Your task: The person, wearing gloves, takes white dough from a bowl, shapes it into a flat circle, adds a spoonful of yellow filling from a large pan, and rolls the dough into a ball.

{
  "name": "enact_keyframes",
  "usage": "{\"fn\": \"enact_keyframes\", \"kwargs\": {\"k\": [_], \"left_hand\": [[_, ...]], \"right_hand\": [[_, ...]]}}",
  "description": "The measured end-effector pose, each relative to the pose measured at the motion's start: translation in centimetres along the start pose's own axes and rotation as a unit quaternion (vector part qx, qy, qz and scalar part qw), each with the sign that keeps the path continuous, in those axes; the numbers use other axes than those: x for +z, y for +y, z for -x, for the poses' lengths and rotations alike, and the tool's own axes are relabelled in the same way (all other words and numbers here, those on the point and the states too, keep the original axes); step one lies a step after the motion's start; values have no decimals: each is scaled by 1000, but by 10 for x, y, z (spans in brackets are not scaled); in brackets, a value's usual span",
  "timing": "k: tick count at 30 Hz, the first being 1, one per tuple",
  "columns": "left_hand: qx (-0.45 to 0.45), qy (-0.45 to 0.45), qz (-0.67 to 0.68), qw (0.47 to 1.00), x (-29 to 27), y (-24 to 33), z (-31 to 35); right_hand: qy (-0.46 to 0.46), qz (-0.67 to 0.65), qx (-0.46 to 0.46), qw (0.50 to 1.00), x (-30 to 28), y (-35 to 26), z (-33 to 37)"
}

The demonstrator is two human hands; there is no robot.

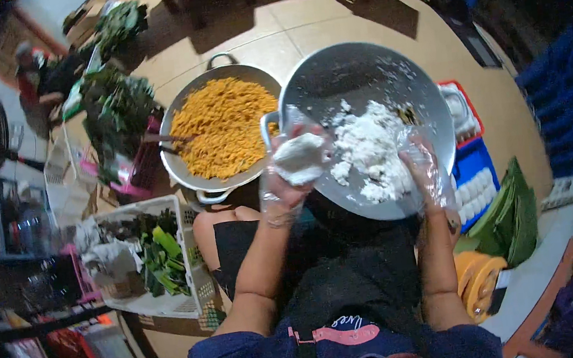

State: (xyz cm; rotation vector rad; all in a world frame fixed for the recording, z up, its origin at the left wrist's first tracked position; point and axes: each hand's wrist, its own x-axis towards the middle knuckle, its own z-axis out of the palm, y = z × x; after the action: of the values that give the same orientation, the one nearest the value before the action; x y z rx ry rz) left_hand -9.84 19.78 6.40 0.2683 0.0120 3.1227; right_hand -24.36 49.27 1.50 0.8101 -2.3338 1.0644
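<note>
My left hand (289, 179), in a clear plastic glove, is cupped palm up around a flattened white patty of what looks like sticky rice (300, 159). It is above the left rim of a wide metal basin (331, 69). Inside the basin lies a crumbly mound of the same white rice (370, 143), with grains stuck to the walls. My right hand (423, 161), also gloved in plastic, reaches over the basin's right side against the mound. Its fingers are blurred and partly hidden by the glove. Left of the basin stands a pan (174, 156) of shredded orange filling (225, 126).
A dark utensil handle (163, 138) leans in the pan. At right are a red tray (472, 107) and a blue tray (471, 152) with white pieces, folded green leaves (510, 215) and yellow containers (478, 277). A white basket (185, 259) with greens stands at left. Another person (55, 74) sits far left.
</note>
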Motion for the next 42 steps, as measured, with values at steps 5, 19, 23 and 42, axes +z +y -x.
{"fn": "enact_keyframes", "kwargs": {"k": [5,19,23,42], "left_hand": [[256,18,25,966,16,124,74],[442,310,22,842,39,111,176],[380,327,65,863,35,84,190],[292,300,119,900,43,82,164]], "right_hand": [[-133,-223,64,964,62,-171,-39],[-452,-239,68,857,393,-250,-11],[-478,-204,-6,855,378,-273,-13],[-484,-167,-150,846,348,-302,-32]]}}
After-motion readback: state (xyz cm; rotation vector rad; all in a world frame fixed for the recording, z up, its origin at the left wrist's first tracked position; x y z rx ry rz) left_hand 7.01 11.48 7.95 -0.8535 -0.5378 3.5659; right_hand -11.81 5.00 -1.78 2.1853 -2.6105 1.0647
